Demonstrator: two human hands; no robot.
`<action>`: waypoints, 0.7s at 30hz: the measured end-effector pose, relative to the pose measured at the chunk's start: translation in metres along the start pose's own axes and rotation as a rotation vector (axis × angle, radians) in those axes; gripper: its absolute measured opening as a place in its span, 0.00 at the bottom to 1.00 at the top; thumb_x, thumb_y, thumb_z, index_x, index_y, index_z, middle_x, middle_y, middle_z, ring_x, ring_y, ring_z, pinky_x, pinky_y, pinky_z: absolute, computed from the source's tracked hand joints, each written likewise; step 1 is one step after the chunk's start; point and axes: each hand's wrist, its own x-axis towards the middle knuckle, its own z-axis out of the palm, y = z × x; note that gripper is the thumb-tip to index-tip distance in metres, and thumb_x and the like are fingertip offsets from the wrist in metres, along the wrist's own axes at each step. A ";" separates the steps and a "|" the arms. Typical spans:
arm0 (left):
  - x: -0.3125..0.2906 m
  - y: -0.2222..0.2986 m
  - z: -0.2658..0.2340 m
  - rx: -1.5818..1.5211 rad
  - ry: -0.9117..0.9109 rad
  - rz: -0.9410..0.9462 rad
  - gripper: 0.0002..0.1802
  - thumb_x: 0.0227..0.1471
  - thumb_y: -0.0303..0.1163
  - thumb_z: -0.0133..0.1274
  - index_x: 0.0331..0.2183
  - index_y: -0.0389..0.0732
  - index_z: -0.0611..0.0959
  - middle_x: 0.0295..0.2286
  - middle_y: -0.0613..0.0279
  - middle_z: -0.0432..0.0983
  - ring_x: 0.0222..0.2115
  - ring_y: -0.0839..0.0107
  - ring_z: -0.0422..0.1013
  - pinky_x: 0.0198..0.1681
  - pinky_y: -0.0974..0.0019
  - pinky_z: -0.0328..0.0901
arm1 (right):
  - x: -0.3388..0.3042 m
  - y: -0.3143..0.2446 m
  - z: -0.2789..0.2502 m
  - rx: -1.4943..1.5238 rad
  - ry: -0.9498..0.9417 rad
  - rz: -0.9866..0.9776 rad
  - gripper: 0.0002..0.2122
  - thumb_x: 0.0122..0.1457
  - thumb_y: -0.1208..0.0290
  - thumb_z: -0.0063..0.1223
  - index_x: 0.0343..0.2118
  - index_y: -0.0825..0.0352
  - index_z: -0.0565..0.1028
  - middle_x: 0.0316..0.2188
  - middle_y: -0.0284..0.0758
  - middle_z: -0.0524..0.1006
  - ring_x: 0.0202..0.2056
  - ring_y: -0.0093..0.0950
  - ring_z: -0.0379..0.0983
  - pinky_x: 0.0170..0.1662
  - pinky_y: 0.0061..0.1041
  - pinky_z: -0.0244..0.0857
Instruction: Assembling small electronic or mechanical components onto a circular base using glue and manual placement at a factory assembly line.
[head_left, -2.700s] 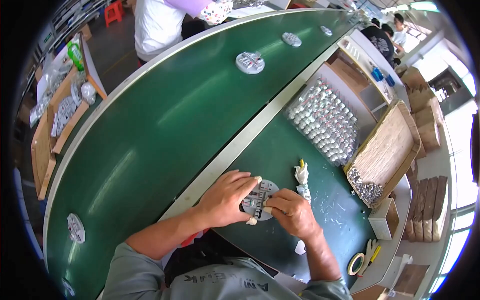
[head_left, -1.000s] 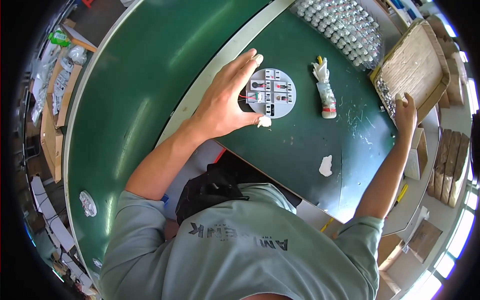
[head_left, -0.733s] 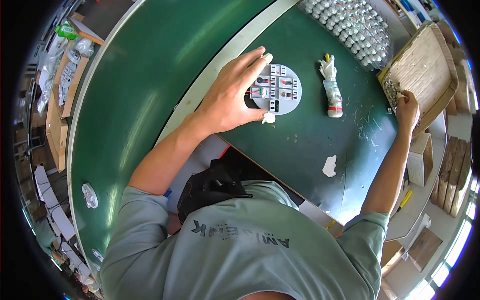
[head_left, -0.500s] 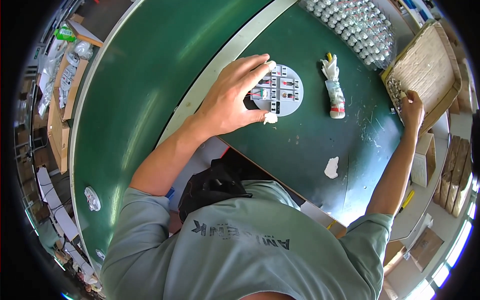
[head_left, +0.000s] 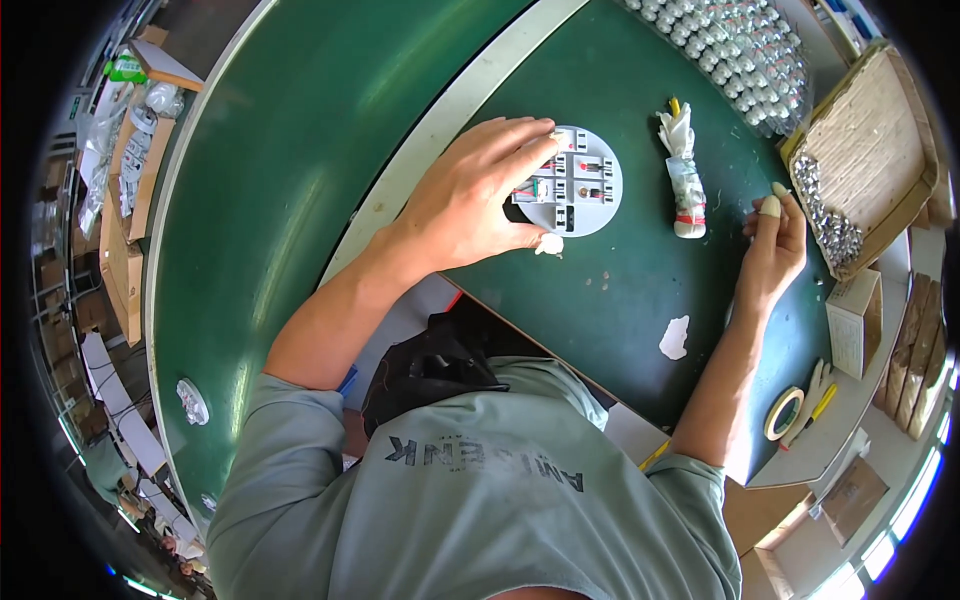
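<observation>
My left hand (head_left: 475, 190) spans the left side of a round grey plastic disc (head_left: 592, 208), thumb at its lower edge and fingers at its upper edge. Black and white socket-like blocks, small red parts and a few wires sit on the disc's face. Pale covers show on the thumb and a fingertip. My right hand (head_left: 775, 245) is over the table just left of a shallow cardboard box, thumb and forefinger tips capped and drawn close together. Whatever they pinch, if anything, is too small to make out. A wrapped, taped tool (head_left: 685, 180) with a yellow tip lies between my hands.
Small shiny metal parts fill a corner of the cardboard box (head_left: 868, 130) at right. Rows of silvery round pieces (head_left: 735, 55) lie at the back right. A tape roll (head_left: 783, 413) and a yellow-handled tool (head_left: 822, 402) lie at lower right. A green conveyor belt (head_left: 330, 130) curves past on the left.
My right hand has come out of the cardboard box and moved left over the table. My left hand keeps its hold on the disc. The whole view has shifted slightly.
</observation>
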 end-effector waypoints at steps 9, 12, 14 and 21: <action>0.001 0.003 -0.016 -0.346 0.155 -0.154 0.32 0.47 0.46 0.77 0.47 0.33 0.87 0.38 0.51 0.86 0.37 0.59 0.83 0.43 0.59 0.77 | 0.001 -0.004 -0.001 0.064 -0.011 0.044 0.14 0.74 0.69 0.57 0.56 0.70 0.80 0.43 0.35 0.85 0.36 0.18 0.79 0.38 0.18 0.72; 0.003 0.001 -0.016 -0.346 0.062 -0.377 0.23 0.56 0.44 0.71 0.40 0.32 0.88 0.30 0.51 0.86 0.28 0.63 0.82 0.33 0.62 0.75 | 0.002 -0.006 0.003 0.068 -0.022 0.038 0.14 0.74 0.69 0.57 0.56 0.70 0.80 0.45 0.37 0.86 0.36 0.19 0.80 0.39 0.18 0.72; 0.003 -0.001 -0.012 -0.381 0.112 -0.421 0.21 0.58 0.43 0.69 0.40 0.32 0.88 0.31 0.52 0.86 0.29 0.63 0.82 0.33 0.61 0.75 | 0.002 -0.009 0.006 0.074 -0.013 0.045 0.14 0.74 0.68 0.57 0.56 0.71 0.80 0.46 0.38 0.86 0.37 0.20 0.80 0.39 0.18 0.72; 0.019 -0.005 -0.002 0.033 0.401 -0.343 0.19 0.61 0.41 0.64 0.41 0.32 0.87 0.40 0.49 0.86 0.39 0.56 0.81 0.42 0.55 0.75 | -0.002 -0.016 0.011 0.023 -0.038 0.053 0.13 0.73 0.70 0.58 0.54 0.72 0.81 0.42 0.36 0.86 0.35 0.19 0.80 0.37 0.17 0.72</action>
